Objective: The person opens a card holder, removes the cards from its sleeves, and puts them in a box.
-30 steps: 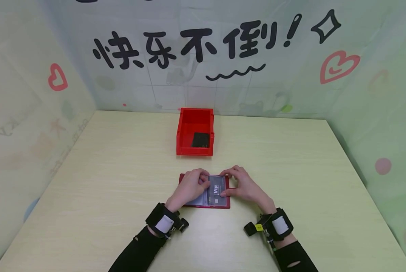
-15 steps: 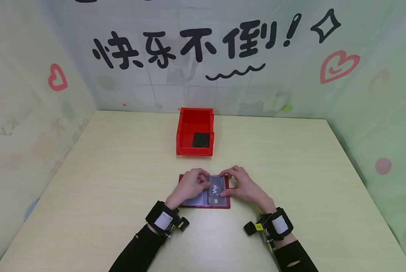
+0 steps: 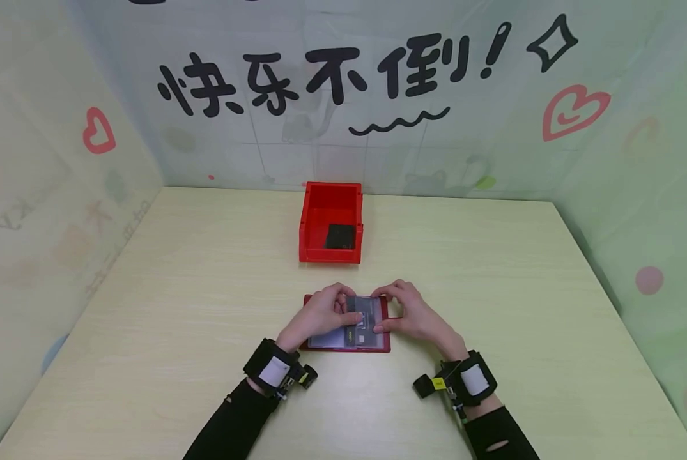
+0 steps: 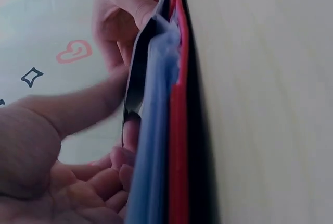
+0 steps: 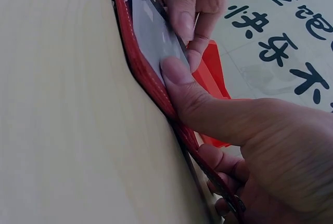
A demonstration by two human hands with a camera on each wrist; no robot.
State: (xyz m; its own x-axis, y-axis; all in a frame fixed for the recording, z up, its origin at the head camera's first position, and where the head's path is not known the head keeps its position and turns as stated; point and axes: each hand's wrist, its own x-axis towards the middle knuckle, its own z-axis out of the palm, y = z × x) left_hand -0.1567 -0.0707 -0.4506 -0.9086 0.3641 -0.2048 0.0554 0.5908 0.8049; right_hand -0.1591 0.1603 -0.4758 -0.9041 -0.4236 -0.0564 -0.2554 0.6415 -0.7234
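Observation:
A red card holder (image 3: 385, 343) with clear plastic sleeves (image 4: 152, 135) lies spread on the table in front of me. In its right half sits a dark grey card (image 3: 362, 337), part of it standing out to the left of its sleeve. My left hand (image 3: 323, 313) pinches that card, thumb on top and fingers beneath, which the left wrist view shows from the side. At the other end, my right hand (image 3: 413, 314) grips the holder's right edge, its thumb pressing on the clear sleeve over the red cover (image 5: 136, 60).
Beyond the holder stands a red plastic bin (image 3: 330, 255) holding a flat black item (image 3: 340, 236). Pale wooden tabletop (image 3: 493, 268) spreads around both. Printed cloth walls (image 3: 343, 160) rise at the back and sides.
The card has shifted a little to the left out of its sleeve. My left thumb has come down across it, covering most of its lettering. My right hand has stayed in place.

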